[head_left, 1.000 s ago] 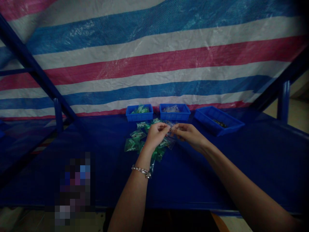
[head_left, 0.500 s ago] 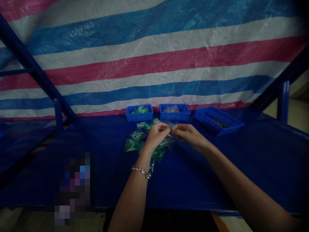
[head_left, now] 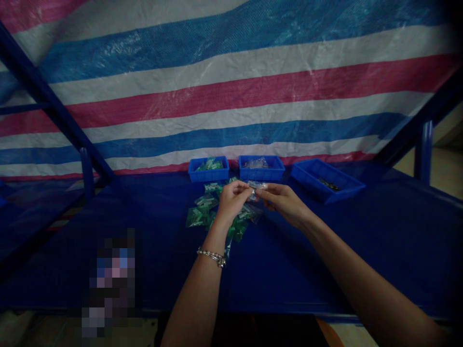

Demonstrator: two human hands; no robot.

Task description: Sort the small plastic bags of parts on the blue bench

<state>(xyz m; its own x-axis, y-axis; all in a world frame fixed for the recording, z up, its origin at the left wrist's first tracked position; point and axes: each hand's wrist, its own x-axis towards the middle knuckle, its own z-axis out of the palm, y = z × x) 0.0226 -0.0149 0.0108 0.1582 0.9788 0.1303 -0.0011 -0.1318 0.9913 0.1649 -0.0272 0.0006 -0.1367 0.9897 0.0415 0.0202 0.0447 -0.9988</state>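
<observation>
A small clear plastic bag (head_left: 256, 185) is pinched between my two hands above the middle of the blue table. My left hand (head_left: 233, 198) grips its left side with thumb and fingers. On the other side my right hand (head_left: 284, 198) is closed on the bag's right edge. What the bag contains is too small to make out. Below and left of the hands lies a loose heap of green plastic packets (head_left: 202, 208), with whitish pieces showing inside; my left hand and wrist hide part of it.
Along the back stand a blue bin of green packets (head_left: 209, 176), a blue bin of clear bags (head_left: 262, 175), and a blue bin with small dark pieces (head_left: 328, 193). A striped sheet (head_left: 231, 96) hangs behind, with slanted blue posts (head_left: 54, 111) at the sides.
The clear bag has come up into plain view between the fingertips and looks flatter and brighter. Both hands have shifted only slightly; the bins and packets stay where they were.
</observation>
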